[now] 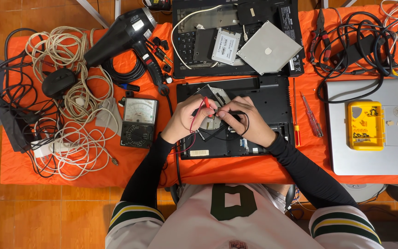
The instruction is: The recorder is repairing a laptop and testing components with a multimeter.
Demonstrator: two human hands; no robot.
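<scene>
Two hands meet over the opened black laptop base [263, 99] lying on the orange-covered desk [70, 170]. Left hand [185, 121] has its fingers pinched on a red test probe [205, 102], tip down on the exposed metal part; right hand [245, 121] pinches a black probe [230, 113] just beside it. Red and black leads loop below. An analog multimeter [138, 122] sits left of the base, a red screwdriver [312, 121] right.

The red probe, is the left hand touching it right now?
Touching. The head view shows the left hand with its fingertips pinched around the red probe above the open laptop, with no gap between them.
</scene>
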